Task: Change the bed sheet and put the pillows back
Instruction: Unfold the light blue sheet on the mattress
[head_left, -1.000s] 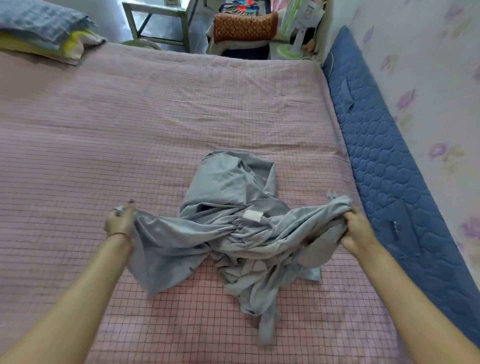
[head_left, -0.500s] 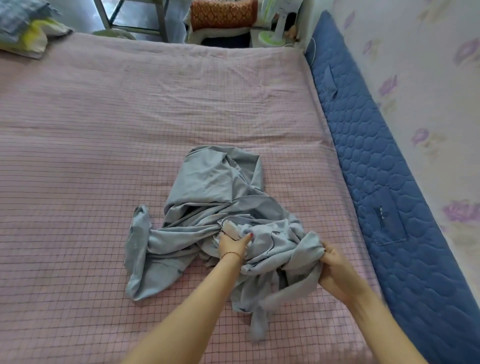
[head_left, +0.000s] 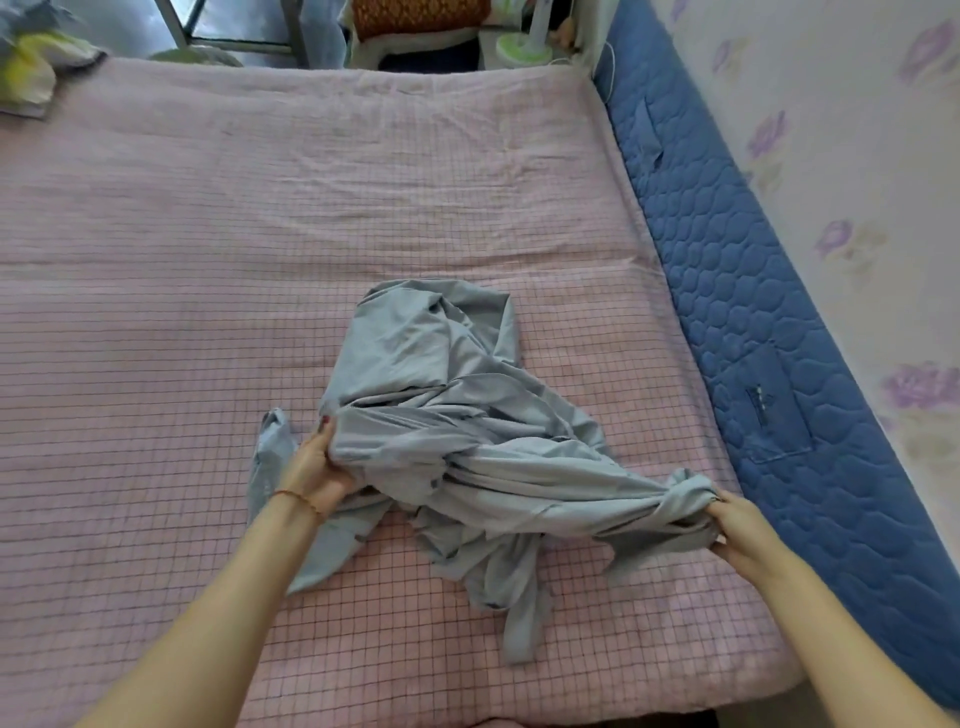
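With the left hand (head_left: 311, 467) and right hand (head_left: 740, 530) each clamped on a bunch of the twisted grey sheet (head_left: 441, 415) lying near the bed's (head_left: 156, 260) right edge, pulling apart may tighten the knot (corners unfound) instead of spreading it.

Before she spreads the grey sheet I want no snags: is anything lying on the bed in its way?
Mostly nothing. Both the left hand and right hand already grip the grey sheet, and the pink mattress cover is bare around it. Only the pillows sit at the far left corner.
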